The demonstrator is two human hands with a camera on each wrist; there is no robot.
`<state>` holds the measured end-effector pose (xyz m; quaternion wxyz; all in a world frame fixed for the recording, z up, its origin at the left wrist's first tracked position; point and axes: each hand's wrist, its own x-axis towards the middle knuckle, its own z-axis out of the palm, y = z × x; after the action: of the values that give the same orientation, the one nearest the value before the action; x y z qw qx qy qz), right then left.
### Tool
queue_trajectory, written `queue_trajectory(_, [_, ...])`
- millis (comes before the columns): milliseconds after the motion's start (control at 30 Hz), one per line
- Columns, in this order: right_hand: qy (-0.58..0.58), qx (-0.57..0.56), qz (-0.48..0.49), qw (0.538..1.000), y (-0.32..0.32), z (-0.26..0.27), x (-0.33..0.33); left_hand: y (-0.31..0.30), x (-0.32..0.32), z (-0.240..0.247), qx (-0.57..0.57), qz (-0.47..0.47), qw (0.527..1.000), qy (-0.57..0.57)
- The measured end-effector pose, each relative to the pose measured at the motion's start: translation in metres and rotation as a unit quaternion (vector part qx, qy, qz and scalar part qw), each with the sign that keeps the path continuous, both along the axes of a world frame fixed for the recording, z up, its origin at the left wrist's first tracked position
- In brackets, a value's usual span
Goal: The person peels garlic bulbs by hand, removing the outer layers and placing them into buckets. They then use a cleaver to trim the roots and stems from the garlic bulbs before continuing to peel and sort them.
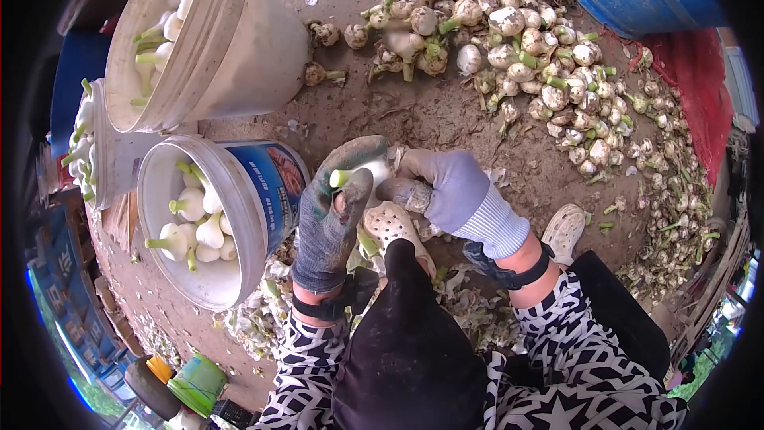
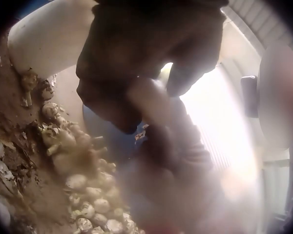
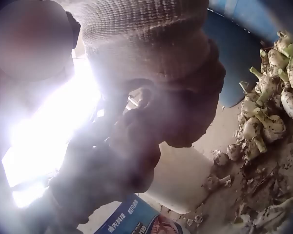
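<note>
The white bulb [image 1: 372,170] sits between two gloved hands, the left hand [image 1: 333,219] curled round it and the right hand [image 1: 442,189] pinching its far side. It is likely firm, light and slick when peeled, so the belly is the best hold. A bucket [image 1: 274,191] stands left of the left hand, and an unpeeled pile [image 1: 549,72] lies beyond the right hand.

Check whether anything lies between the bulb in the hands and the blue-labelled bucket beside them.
Nothing visible does. The left hand and right hand both grip the bulb. The blue-labelled bucket sits close on the left-hand side, its mouth open, white bulbs inside. Only the left hand itself lies between.
</note>
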<state>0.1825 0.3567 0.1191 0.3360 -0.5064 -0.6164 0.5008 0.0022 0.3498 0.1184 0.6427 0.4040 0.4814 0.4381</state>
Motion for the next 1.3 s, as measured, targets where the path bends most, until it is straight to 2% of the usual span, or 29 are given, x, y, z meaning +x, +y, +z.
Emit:
queue_trajectory(67, [0.107,-0.192,0.033,0.975,-0.002,0.008,0.000,0.000,-0.005,0.002,0.005,-0.031,0.999,0.040])
queue_trajectory(100, [0.107,-0.193,0.033,0.975,-0.003,0.006,0.003,0.000,-0.004,0.000,0.004,-0.031,0.999,0.040])
queue_trajectory(167, [0.197,-0.299,0.011,0.934,-0.005,-0.001,0.013,-0.001,0.001,-0.004,0.013,-0.017,0.992,-0.120])
queue_trajectory(200, [0.235,-0.277,-0.020,0.931,-0.007,-0.004,0.015,-0.004,0.003,-0.001,-0.029,0.014,0.990,-0.137])
queue_trajectory(300, [0.229,-0.276,-0.067,0.931,-0.013,-0.015,0.031,-0.001,-0.005,-0.010,0.035,-0.027,0.980,-0.192])
queue_trajectory(367, [0.243,-0.279,-0.054,0.928,-0.016,-0.014,0.027,0.001,-0.004,-0.011,0.010,-0.026,0.979,-0.202])
queue_trajectory(433, [0.141,-0.170,0.044,0.974,-0.019,0.001,0.012,0.001,0.003,-0.010,0.036,-0.028,0.993,-0.109])
queue_trajectory(467, [0.065,-0.088,0.043,0.993,-0.018,0.001,0.005,0.000,0.008,-0.004,0.064,-0.008,0.996,-0.057])
queue_trajectory(500, [0.066,-0.089,0.042,0.993,-0.018,0.004,-0.001,-0.002,0.009,0.001,0.063,-0.009,0.996,-0.057])
queue_trajectory(567, [0.090,-0.172,0.005,0.981,-0.016,0.018,-0.010,-0.005,0.009,0.008,0.119,0.021,0.988,0.093])
queue_trajectory(600, [0.125,-0.239,0.018,0.963,-0.015,0.022,-0.008,-0.008,0.009,0.007,0.108,0.032,0.989,0.099])
queue_trajectory(633, [0.127,-0.240,0.020,0.962,-0.013,0.029,-0.007,-0.008,0.006,0.008,0.106,0.033,0.989,0.101])
queue_trajectory(700, [0.186,-0.367,0.032,0.911,-0.013,0.038,-0.005,-0.006,0.000,0.012,0.151,-0.005,0.981,0.122])
queue_trajectory(767, [0.213,-0.363,0.032,0.907,-0.019,0.031,-0.004,-0.005,-0.003,0.010,0.151,-0.027,0.978,0.141])
queue_trajectory(833, [0.243,-0.356,0.034,0.902,-0.022,0.020,0.000,-0.009,-0.005,-0.002,0.146,0.006,0.981,0.128])
queue_trajectory(867, [0.270,-0.358,0.020,0.894,-0.024,0.014,0.004,-0.009,-0.005,-0.006,0.241,-0.015,0.956,0.168])
queue_trajectory(900, [0.297,-0.359,0.008,0.885,-0.024,0.010,0.007,-0.009,-0.005,-0.007,0.243,-0.014,0.955,0.170])
queue_trajectory(933, [0.278,-0.355,-0.051,0.891,-0.027,0.008,0.007,-0.010,-0.001,-0.006,0.177,0.014,0.982,0.059])
queue_trajectory(967, [0.278,-0.354,-0.049,0.892,-0.029,0.005,0.006,-0.010,0.003,-0.003,0.108,0.041,0.992,-0.054])
queue_trajectory(1033, [0.331,-0.293,-0.017,0.897,-0.034,-0.001,0.007,-0.008,0.004,0.002,0.077,0.060,0.993,-0.066])
queue_trajectory(1067, [0.261,-0.266,0.037,0.927,-0.029,0.012,0.004,-0.005,0.002,0.006,0.100,0.034,0.994,-0.003])
queue_trajectory(1100, [0.261,-0.266,0.034,0.927,-0.028,0.015,-0.002,-0.004,0.002,0.009,0.122,0.009,0.991,0.060])
queue_trajectory(1133, [0.158,-0.219,0.034,0.962,-0.028,0.018,-0.009,-0.010,0.010,0.012,0.148,0.047,0.981,0.113])
queue_trajectory(1167, [0.053,-0.169,0.034,0.984,-0.028,0.022,-0.015,-0.009,0.007,0.009,0.149,0.047,0.981,0.114])
queue_trajectory(1200, [0.135,-0.218,-0.002,0.967,-0.026,0.032,-0.019,-0.008,0.000,0.003,0.202,0.028,0.964,0.173])
queue_trajectory(1233, [0.136,-0.217,-0.001,0.967,-0.026,0.032,-0.018,-0.008,-0.004,-0.003,0.253,0.011,0.939,0.232])
queue_trajectory(1267, [0.210,-0.260,-0.002,0.943,-0.027,0.031,-0.016,-0.012,-0.005,-0.005,0.174,0.046,0.977,0.112])
queue_trajectory(1300, [0.282,-0.300,-0.002,0.911,-0.026,0.030,-0.013,-0.010,-0.005,-0.009,0.177,0.047,0.976,0.114])
